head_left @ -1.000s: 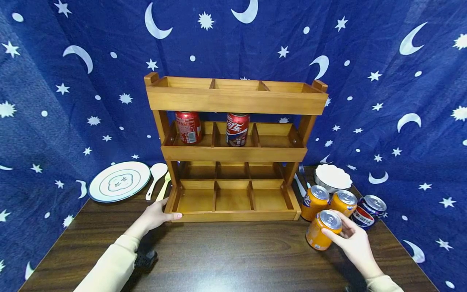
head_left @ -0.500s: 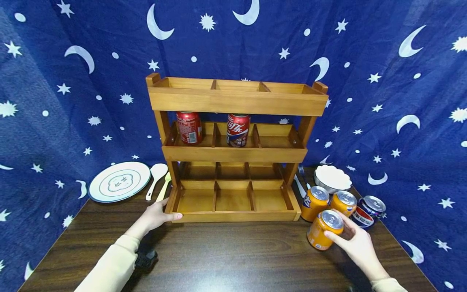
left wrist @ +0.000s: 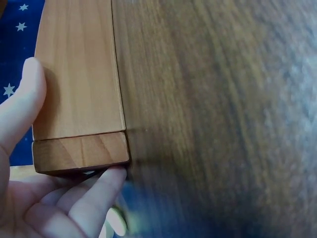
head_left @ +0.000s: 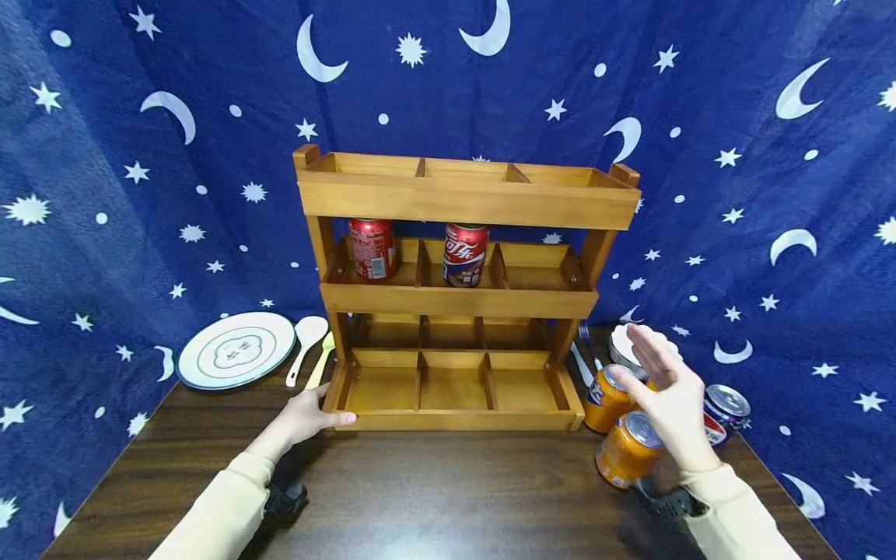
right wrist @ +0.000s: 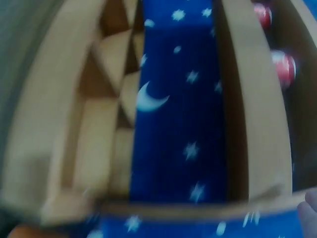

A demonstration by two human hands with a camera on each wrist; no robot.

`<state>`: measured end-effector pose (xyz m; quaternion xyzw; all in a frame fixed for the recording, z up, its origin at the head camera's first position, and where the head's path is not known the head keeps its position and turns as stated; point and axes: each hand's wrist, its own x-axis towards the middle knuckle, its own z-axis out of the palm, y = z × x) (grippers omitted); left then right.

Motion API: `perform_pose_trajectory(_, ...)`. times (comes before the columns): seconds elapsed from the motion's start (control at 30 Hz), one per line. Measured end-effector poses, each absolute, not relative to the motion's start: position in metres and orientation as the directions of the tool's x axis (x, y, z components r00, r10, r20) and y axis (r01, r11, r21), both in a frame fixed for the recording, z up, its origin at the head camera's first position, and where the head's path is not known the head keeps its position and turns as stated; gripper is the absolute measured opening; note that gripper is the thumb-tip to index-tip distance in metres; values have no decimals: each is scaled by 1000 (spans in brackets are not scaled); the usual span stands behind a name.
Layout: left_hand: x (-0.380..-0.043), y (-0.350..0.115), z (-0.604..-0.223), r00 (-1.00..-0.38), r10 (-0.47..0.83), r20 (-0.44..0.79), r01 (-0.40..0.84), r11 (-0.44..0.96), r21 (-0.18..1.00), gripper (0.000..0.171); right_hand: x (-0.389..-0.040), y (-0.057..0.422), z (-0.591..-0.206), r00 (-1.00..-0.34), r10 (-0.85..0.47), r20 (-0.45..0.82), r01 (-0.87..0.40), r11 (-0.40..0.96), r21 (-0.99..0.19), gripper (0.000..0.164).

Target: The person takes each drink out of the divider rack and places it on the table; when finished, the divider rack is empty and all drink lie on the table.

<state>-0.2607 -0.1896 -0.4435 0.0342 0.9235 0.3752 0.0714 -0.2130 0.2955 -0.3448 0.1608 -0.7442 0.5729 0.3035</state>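
My left hand holds the lower left front corner of a wooden tiered rack. In the left wrist view its thumb lies along the front board and its fingers are at the end of the board. My right hand is raised over the cans at the right, fingers extended and holding nothing. Below it stands an orange soda can on the table, with another orange can behind. A third orange can is mostly hidden behind the hand. A dark blue cola can stands farther right.
Two red cola cans stand in the rack's middle tier, in the left and centre compartments. A plate, white spoon and yellow spoon lie left. Right of the rack are a knife, a fork and a bowl.
My right hand has let go of the front orange can and lifted up above it. The can stays on the table. My left hand keeps its hold on the rack; the view has shifted slightly.
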Motion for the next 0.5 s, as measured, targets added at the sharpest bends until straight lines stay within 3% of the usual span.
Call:
perform_pose_trajectory(0.1,-261,-189,-444,-990,111,-85,19,707,707,90,-232,269,-329,-732,26,680,-666,182,-724,60)
perform_pose_trajectory(0.33,-261,-189,-446,-991,106,-79,19,711,703,90,-250,190,-274,-802,3,598,-557,359,-749,62)
perform_pose_trajectory(0.5,-260,-190,-446,-993,93,-75,14,714,700,89,-283,166,-257,-860,-21,509,-472,409,-781,70)
